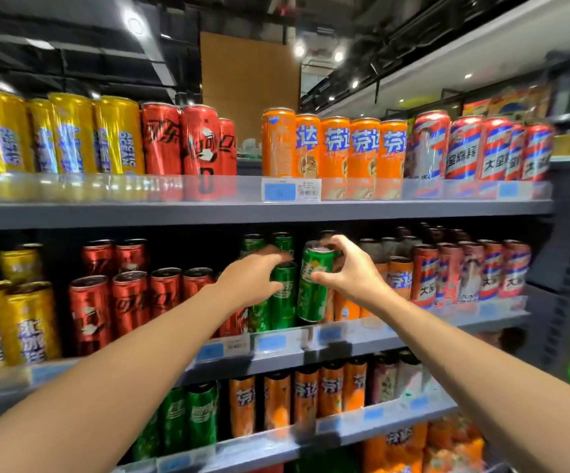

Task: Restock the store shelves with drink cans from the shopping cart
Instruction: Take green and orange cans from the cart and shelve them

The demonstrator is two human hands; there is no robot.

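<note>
Right hand (351, 278) pinches a tilted green can (312, 285) above the middle shelf (345, 349); left hand (252, 281) grips the can (283, 295) just beside it.

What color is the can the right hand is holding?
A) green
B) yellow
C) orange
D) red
A: the right hand pinches a green can, tilted at the front of the middle shelf, beside the other green cans that the left hand grips.
</note>
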